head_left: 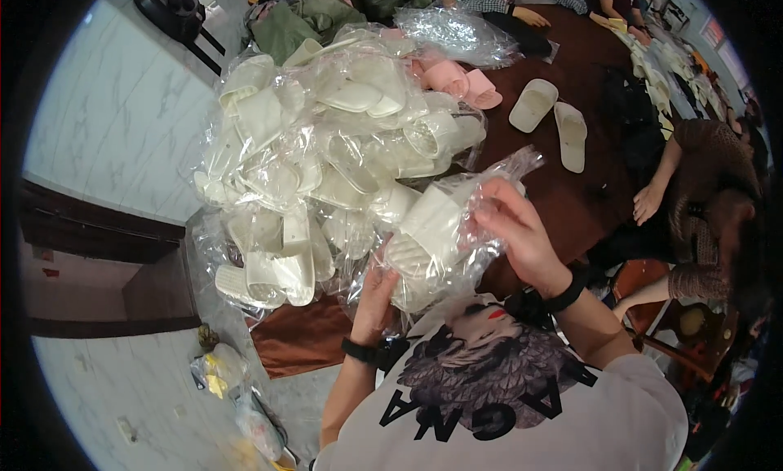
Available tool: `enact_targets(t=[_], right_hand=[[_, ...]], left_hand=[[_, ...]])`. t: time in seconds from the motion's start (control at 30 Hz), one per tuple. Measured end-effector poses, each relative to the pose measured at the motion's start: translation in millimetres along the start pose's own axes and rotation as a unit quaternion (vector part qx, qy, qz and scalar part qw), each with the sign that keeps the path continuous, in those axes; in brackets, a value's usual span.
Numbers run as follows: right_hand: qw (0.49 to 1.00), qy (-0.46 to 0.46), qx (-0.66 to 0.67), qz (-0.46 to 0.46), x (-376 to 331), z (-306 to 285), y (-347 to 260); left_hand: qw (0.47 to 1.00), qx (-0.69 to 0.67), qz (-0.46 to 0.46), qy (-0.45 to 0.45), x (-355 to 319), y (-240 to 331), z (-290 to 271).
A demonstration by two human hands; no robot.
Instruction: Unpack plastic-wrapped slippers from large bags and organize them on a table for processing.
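Observation:
Between my hands is a pair of white slippers (426,234) in a clear plastic bag, held close in front of my chest. My left hand (378,293) grips the bag's near left side, its fingers partly hidden behind the slippers and plastic. The fingers of my right hand (515,226) are closed on the bag's plastic at the right. Just beyond lies a large heap of bagged white slippers (342,149). Two loose white slippers, one nearer (571,137) and one farther (534,104), rest on the brown cloth to the right.
Pink slippers (447,78) and a dark green bundle (302,26) lie past the heap. A brown cloth (522,198) covers the table. At the right sits a person in a brown top (705,177); other people are at the far end. Bags (224,367) lie at lower left.

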State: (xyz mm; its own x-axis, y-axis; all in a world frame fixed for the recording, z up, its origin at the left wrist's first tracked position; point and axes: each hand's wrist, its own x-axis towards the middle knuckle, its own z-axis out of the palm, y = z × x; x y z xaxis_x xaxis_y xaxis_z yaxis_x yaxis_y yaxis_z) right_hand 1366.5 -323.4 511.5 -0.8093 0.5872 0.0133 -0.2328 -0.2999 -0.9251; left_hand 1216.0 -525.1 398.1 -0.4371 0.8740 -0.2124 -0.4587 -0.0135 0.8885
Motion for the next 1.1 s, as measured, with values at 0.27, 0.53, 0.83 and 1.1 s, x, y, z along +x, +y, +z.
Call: enact_targets(t=[0.27, 0.53, 0.83, 1.1], right_hand=[[0.972, 0.108, 0.076, -0.194, -16, 21, -54], [0.978, 0.04, 0.108, -0.174, -13, 39, -41], [0.856, -0.377, -0.334, 0.112, -30, -18, 10], [0.87, -0.149, -0.405, 0.237, -19, -99, 34]], left_hand=[[0.994, -0.096, -0.055, -0.006, 2, 24, 8], [0.99, -0.14, -0.031, -0.016, 12, 2, 1], [0.981, -0.154, -0.046, 0.109, -31, -24, -47], [0.961, -0.198, -0.01, 0.191, -36, -67, -77]])
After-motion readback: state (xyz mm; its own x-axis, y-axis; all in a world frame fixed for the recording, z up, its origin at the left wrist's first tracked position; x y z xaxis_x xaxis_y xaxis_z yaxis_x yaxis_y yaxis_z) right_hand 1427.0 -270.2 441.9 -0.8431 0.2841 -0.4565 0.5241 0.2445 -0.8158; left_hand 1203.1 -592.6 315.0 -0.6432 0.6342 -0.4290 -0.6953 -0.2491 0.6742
